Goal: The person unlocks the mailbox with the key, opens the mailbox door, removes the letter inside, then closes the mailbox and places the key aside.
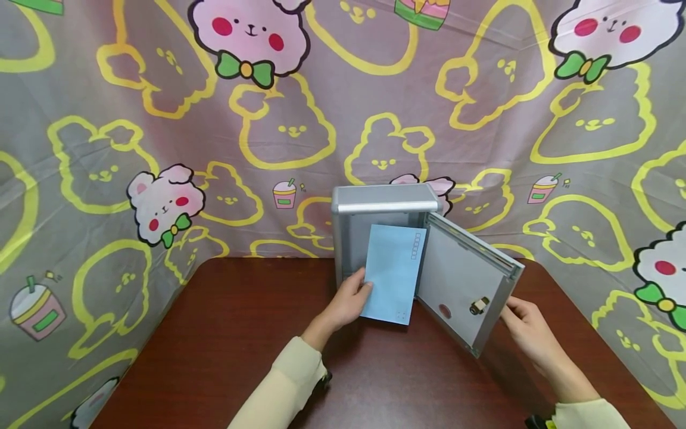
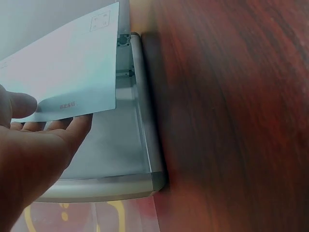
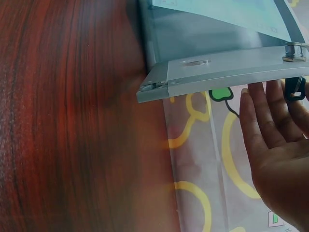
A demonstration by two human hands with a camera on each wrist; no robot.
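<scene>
A pale blue envelope (image 1: 395,274), with a column of small boxes in one corner, stands upright and slightly tilted at the mouth of a grey metal box (image 1: 382,199). My left hand (image 1: 351,298) pinches its left edge, thumb in front and fingers (image 2: 79,126) behind. The box's door (image 1: 455,280) is swung out to the right, with a lock (image 1: 479,305) on its inner face. Behind the door's free edge is my right hand (image 1: 527,333). In the right wrist view, it holds a black-headed key (image 3: 295,88) at the door's outer side, other fingertips near the panel.
The box stands near the back of a dark reddish-brown table (image 1: 241,333). A patterned cloth (image 1: 300,149) with cartoon animals hangs behind and along both sides. An oval reddish mark (image 1: 445,311) is low on the door's inside.
</scene>
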